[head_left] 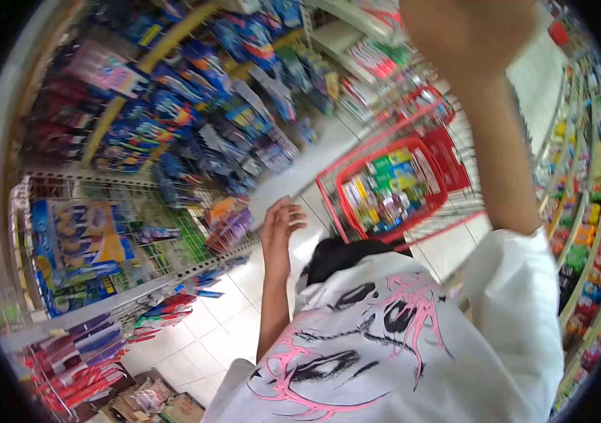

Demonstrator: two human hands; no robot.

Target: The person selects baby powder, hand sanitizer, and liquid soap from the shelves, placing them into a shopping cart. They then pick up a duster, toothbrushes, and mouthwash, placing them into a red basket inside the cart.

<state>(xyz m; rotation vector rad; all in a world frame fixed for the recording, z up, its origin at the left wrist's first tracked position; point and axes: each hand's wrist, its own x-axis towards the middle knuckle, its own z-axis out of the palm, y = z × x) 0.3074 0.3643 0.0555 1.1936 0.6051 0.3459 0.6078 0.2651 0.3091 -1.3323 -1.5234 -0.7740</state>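
My left hand point(281, 227) hangs in the aisle with loosely bent fingers that stand apart and nothing in them. It is beside the wire rack, near some purple and orange packs point(230, 224). My right hand point(473, 32) is raised high and close to the camera, blurred, its fingers cut off by the top edge. In front of my body stands a shopping cart point(330, 204) with a red rim. Inside it sits a red basket point(348, 201) holding several boxes and packs in green, yellow and blue.
Hanging packs, many of them blue, fill the shelf wall point(174, 106) at left. A wire bin point(138, 185) with blue and yellow packs juts out below it. Along the right run long shelves point(589, 211) of colourful goods. Pale floor tiles point(223, 317) show between. Cardboard boxes point(181, 409) lie lower left.
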